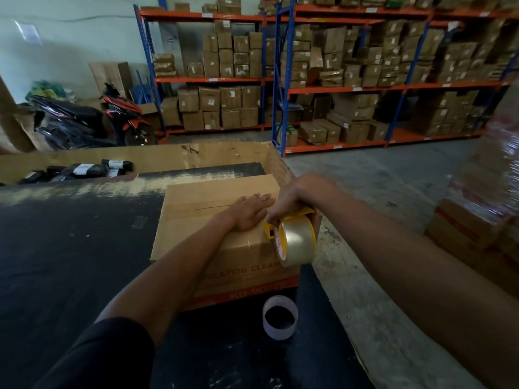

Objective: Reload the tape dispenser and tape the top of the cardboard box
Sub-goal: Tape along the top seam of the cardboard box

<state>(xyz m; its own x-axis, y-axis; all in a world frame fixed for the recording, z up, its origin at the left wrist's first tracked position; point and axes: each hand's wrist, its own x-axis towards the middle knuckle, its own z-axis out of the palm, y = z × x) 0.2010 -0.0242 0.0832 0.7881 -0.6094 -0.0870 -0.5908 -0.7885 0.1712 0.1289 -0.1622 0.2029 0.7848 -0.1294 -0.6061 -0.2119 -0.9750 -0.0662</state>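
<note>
A brown cardboard box [202, 203] with red print on its front sits on a dark worktable [70, 248], its top flaps closed along a middle seam. My left hand [250, 211] lies flat, palm down, on the box top near its right front corner. My right hand [295, 200] grips a yellow tape dispenser [273, 231] at the box's near right corner. A roll of clear tape [297, 242] is mounted on the dispenser and hangs over the box's front edge.
An empty white tape core [279, 317] stands on the table in front of the box. Behind the box is a large open carton [157, 157] with dark packages [87, 169]. Shelving racks [351, 80] full of boxes line the back, a scooter [90, 122] stands left, and wrapped cartons [483, 220] stand right.
</note>
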